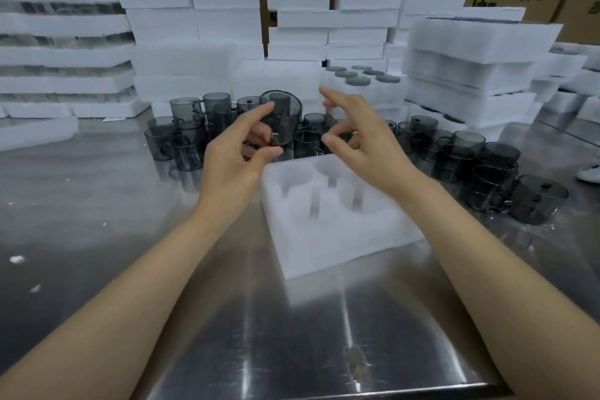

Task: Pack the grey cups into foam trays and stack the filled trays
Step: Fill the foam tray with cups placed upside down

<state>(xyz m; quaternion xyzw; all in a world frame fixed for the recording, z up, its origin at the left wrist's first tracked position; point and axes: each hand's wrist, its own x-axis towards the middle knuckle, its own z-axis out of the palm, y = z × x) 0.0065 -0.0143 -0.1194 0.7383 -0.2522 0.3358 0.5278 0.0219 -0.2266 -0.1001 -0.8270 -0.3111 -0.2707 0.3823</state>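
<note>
Translucent grey plastic cup (283,120) is up off the table, tilted, just behind the white foam tray (324,250), pinched btwn left hand (240,156) fingers & thumb. Right hand (360,140) is beside it, fingers loose, gripping nothing. Tray wells look empty. Best: square cup over a well, handle to the slot, press evenly. Other grey cups (181,140) stand loose on the steel table (292,334)

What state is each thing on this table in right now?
Grey see-through plastic cup: lifted, gripped by left hand.
Right hand: empty, fingers loosely spread.
White foam tray with four round wells: flat on steel table, all wells empty.
Loose grey cups: unpacked, clustered behind tray.
Foam tray farther back: wells filled.
</note>
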